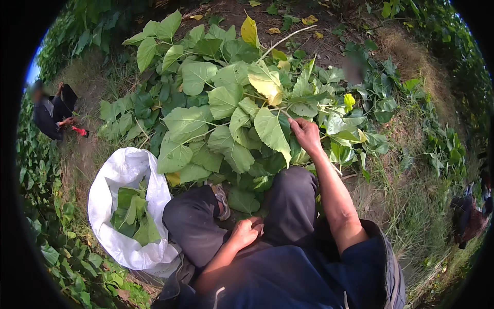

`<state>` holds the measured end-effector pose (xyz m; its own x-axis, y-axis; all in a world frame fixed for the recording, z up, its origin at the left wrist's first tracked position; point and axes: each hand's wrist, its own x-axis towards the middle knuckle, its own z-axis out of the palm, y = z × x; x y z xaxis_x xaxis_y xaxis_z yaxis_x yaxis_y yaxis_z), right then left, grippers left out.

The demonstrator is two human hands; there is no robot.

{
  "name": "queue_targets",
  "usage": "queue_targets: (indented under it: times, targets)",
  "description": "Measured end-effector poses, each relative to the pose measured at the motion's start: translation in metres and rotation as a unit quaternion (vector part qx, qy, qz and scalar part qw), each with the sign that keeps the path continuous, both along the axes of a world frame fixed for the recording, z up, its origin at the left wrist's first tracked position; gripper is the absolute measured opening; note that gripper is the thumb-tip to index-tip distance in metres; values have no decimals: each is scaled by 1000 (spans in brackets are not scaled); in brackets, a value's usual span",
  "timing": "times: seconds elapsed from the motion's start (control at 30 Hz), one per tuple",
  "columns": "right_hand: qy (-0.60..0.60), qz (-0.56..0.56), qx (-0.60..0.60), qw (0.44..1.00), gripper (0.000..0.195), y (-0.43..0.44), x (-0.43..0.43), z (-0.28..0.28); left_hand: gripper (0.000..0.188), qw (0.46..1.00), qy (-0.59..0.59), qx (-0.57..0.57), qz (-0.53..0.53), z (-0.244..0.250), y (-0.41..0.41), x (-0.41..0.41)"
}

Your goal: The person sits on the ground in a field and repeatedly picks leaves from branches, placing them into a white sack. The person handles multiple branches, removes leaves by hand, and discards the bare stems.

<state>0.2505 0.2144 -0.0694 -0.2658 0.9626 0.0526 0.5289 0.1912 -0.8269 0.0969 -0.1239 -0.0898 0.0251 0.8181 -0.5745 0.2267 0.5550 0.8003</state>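
My right hand [307, 134] pinches the stem of a leafy branch [285, 112] at the right of a big heap of cut branches. Broad green leaves [227, 100], some with small holes, spread from it, and one leaf [266, 83] is partly yellow. My left hand [246, 233] rests low between my knees with its fingers curled in; nothing shows in it. To my left, a white woven sack [101, 210] stands with its mouth open and its rim rolled out. Several loose green leaves [133, 212] lie inside.
A bare pale stick [287, 37] juts from the heap's far side. At the far left a seated person [48, 112] has a red object [80, 131] near one hand. Dark bundled shapes [469, 216] lie at the right rim. Grass [401, 224] and leafy plants surround me.
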Motion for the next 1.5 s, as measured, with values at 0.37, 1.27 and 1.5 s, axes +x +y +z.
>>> queue_targets:
  times: [0.37, 1.27, 1.5]
  targets:
    - [-8, 36, 58, 998, 35, -35, 11, -6, 26, 845, 199, 478, 133, 116, 144, -22]
    - [-63, -47, 95, 992, 18, -18, -5, -88, 37, 928, 312, 181, 92, 10, 278, -110]
    - [-99, 89, 127, 983, 49, 20, -47, -90, 34, 948, 215, 206, 111, 54, 267, -103]
